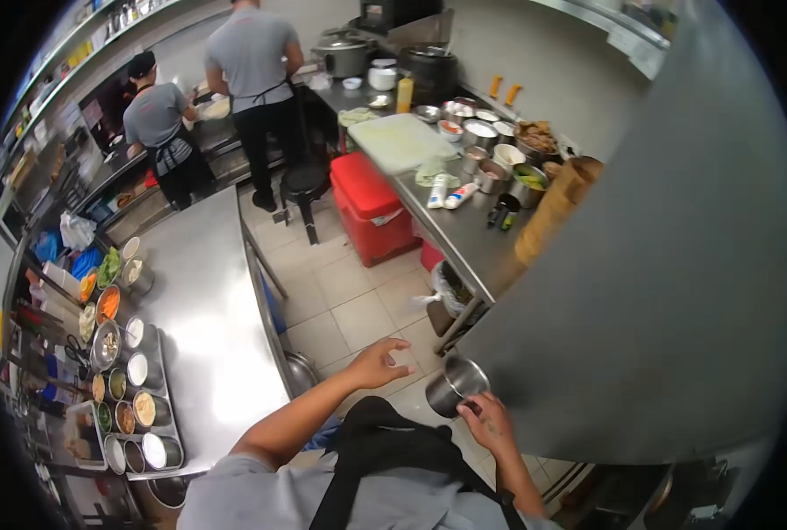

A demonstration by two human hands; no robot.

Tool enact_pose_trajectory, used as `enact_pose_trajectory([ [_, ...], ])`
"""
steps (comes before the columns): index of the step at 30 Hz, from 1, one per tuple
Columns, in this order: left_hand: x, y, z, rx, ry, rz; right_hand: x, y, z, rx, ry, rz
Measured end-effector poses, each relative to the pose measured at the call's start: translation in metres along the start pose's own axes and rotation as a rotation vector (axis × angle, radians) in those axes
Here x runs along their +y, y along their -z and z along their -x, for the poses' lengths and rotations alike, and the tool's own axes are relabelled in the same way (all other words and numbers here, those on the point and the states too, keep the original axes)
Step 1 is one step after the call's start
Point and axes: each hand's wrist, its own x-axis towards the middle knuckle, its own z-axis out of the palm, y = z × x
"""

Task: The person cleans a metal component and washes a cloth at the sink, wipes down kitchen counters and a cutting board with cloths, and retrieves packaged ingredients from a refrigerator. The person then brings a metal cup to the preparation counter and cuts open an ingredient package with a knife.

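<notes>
A round steel pot [444, 395] is held by its rim in my right hand [489, 421], in front of my dark apron, with its mouth tilted toward the right. The thumb and fingers pinch the near edge of the pot. To the left of it my left hand [381, 364] hangs in the air over the tiled floor, fingers curved and apart, holding nothing. A gap separates this hand from the pot. The inside of the pot looks bare where it shows.
A steel table [208, 309] on the left bears a tray of ingredient cups. Ahead, a counter [473, 234] holds a cutting board [402, 143] and bowls. A red cooler [367, 212] stands beneath. A large grey surface [658, 291] fills the right. Two people work at the back left.
</notes>
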Motion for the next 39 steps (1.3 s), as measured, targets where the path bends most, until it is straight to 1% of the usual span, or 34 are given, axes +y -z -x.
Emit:
enact_pose_trajectory([
  [1,-0.002,0.015,0.012,0.009,-0.022,0.041,-0.012,-0.011,-0.020,-0.020,-0.001,-0.003],
  [3,-0.011,0.031,0.020,0.029,-0.031,0.093,-0.027,-0.030,-0.059,-0.156,0.275,0.049],
  [4,-0.016,0.038,0.019,0.074,-0.198,0.002,-0.035,-0.038,-0.078,-0.172,0.281,0.047],
  [5,-0.019,0.046,0.018,0.115,-0.363,-0.092,-0.042,-0.046,-0.096,-0.278,0.374,0.045],
  [6,-0.012,0.055,0.018,0.115,-0.319,-0.026,-0.047,-0.053,-0.113,-0.382,0.468,0.041],
  [7,-0.020,0.062,0.012,0.119,-0.307,-0.029,-0.051,-0.059,-0.130,-0.391,0.470,0.031],
  [9,-0.037,0.079,-0.004,0.014,-0.190,-0.028,-0.056,-0.070,-0.169,-0.491,0.495,0.063],
  [10,-0.042,0.085,-0.011,0.126,-0.122,0.036,-0.059,-0.074,-0.189,-0.487,0.500,0.050],
  [11,-0.050,0.093,-0.020,0.128,-0.120,0.021,-0.065,-0.076,-0.212,-0.467,0.444,-0.088],
  [13,-0.065,0.115,-0.048,0.363,-0.062,-0.053,-0.072,-0.074,-0.266,-0.423,0.341,-0.358],
  [14,-0.051,0.127,-0.061,0.497,-0.033,-0.096,-0.066,-0.075,-0.298,-0.367,0.370,-0.318],
  [15,-0.059,0.137,-0.079,0.501,-0.038,-0.117,-0.059,-0.078,-0.334,-0.356,0.383,-0.332],
  [17,-0.082,0.160,-0.109,0.715,0.050,-0.111,-0.037,-0.088,-0.402,-0.103,0.186,-0.129],
  [19,-0.060,0.191,-0.136,0.719,0.044,-0.020,-0.006,-0.099,-0.469,0.189,0.220,0.162],
  [20,-0.054,0.204,-0.149,0.727,0.021,-0.048,-0.003,-0.095,-0.498,0.186,0.211,0.153],
  [21,-0.049,0.216,-0.159,0.738,-0.002,-0.073,-0.003,-0.090,-0.526,0.195,0.109,0.219],
  [22,-0.044,0.229,-0.167,0.747,0.017,-0.130,-0.003,-0.089,-0.550,0.202,0.011,0.289],
  [23,-0.046,0.241,-0.175,0.785,0.011,-0.151,0.001,-0.091,-0.572,0.194,0.016,0.290],
  [25,-0.055,0.263,-0.185,0.874,0.008,-0.136,0.014,-0.102,-0.617,0.211,-0.112,0.451],
  [26,-0.057,0.275,-0.188,0.919,0.008,-0.148,0.029,-0.111,-0.638,0.174,-0.127,0.493],
  [27,-0.062,0.287,-0.190,0.941,0.034,-0.122,0.032,-0.110,-0.650,0.175,-0.112,0.501],
  [29,-0.079,0.312,-0.194,0.997,0.044,-0.070,0.035,-0.108,-0.666,0.135,-0.159,0.635],
  [30,-0.087,0.325,-0.197,1.020,0.044,0.002,0.035,-0.108,-0.668,0.139,-0.155,0.644],
  [32,-0.116,0.360,-0.207,1.014,0.061,0.011,0.034,-0.110,-0.674,0.192,-0.137,0.678],
  [33,-0.127,0.377,-0.215,1.002,0.067,0.028,0.034,-0.113,-0.681,0.200,-0.138,0.690],
  [35,-0.147,0.415,-0.239,0.973,0.095,-0.008,0.033,-0.119,-0.693,0.097,-0.364,0.568],
  [37,-0.161,0.456,-0.274,0.952,0.020,0.020,0.026,-0.111,-0.701,0.110,-0.518,0.474],
  [38,-0.175,0.478,-0.293,0.903,-0.030,-0.058,0.027,-0.105,-0.700,0.130,-0.519,0.422],
  [39,-0.186,0.499,-0.316,0.894,-0.040,-0.058,0.033,-0.104,-0.700,0.205,-0.508,0.414],
])
